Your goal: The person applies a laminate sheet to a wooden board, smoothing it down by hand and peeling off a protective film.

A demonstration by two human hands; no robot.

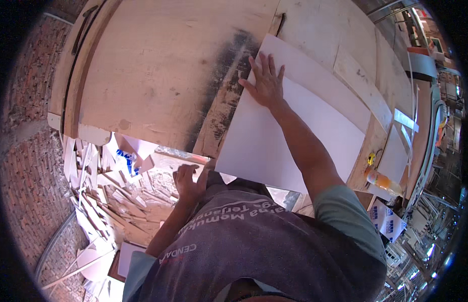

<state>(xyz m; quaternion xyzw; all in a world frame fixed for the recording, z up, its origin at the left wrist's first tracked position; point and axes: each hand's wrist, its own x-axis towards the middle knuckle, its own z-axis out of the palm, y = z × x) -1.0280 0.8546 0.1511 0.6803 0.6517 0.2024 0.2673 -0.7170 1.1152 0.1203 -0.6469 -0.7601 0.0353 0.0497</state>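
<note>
My right hand lies flat with spread fingers at the far left corner of a smooth white panel. Along that panel's far side shows a second pale sheet, and the fingertips reach onto it. Both rest on a wooden worktable, next to a blackened, worn strip. My left hand hangs by the table's near edge, its fingers loosely bent and apart. Nothing shows in it.
A yellow tape measure and a bottle of orange liquid lie on the right. Offcuts litter the floor at left, by a brick wall. A raised wooden rail runs along the table's left side.
</note>
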